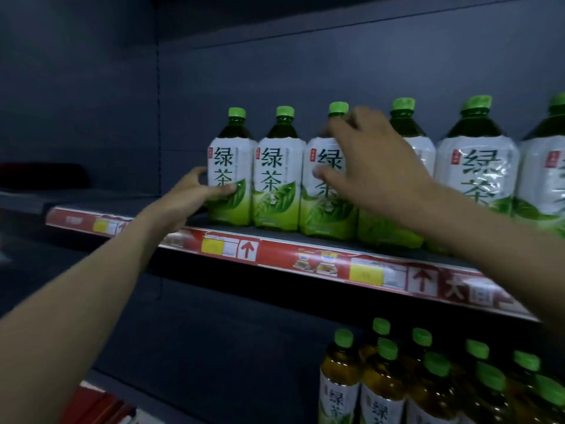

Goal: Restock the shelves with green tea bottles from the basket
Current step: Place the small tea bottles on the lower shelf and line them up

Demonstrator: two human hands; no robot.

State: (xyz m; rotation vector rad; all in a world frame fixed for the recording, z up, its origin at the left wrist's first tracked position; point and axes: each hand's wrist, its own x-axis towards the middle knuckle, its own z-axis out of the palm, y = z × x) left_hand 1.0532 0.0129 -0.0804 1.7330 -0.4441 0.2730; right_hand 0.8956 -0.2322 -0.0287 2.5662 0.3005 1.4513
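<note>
A row of tea bottles (477,175) stands upright and side by side on the upper shelf (195,220); the left hand (195,194) grips the end bottle (230,160) at the row's left, low on its label, thumb in front and fingers round the side. The right hand (373,166) lies blurred over the third bottle (318,215), fingertips near its neck, thumb on the label; whether it grips cannot be told. Below the red price rail (305,261), amber bottles (382,381) with green caps stand crowded at right.

green tea bottles (276,166): clear plastic, glossy shrink labels, ribbed matt-looking caps; shelf (214,215): matt dark surface; price strip (305,261): glossy printed.
</note>
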